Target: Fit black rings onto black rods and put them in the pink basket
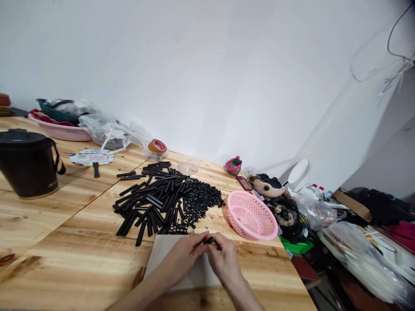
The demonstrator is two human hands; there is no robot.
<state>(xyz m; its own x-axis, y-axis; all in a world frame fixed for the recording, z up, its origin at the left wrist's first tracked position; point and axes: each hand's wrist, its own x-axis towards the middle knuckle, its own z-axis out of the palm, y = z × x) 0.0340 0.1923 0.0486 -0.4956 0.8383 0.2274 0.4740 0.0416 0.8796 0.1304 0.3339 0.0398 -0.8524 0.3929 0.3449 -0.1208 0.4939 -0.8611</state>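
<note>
L hand (188,249) & R hand (224,251) meet over the white board (161,251), forearms slanting inward, fingers bent; both pinch one sm. blk piece (210,240) btwn fingertips.

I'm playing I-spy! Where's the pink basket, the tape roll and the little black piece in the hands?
Pink basket (256,208): head view, on its inner wall.
Tape roll (154,148): head view, on its brown outer side.
Little black piece (210,240): head view, on its uncovered part.

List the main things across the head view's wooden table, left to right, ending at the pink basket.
Black lidded container, printed paddle, black rods, left hand, right hand, pink basket.
</note>
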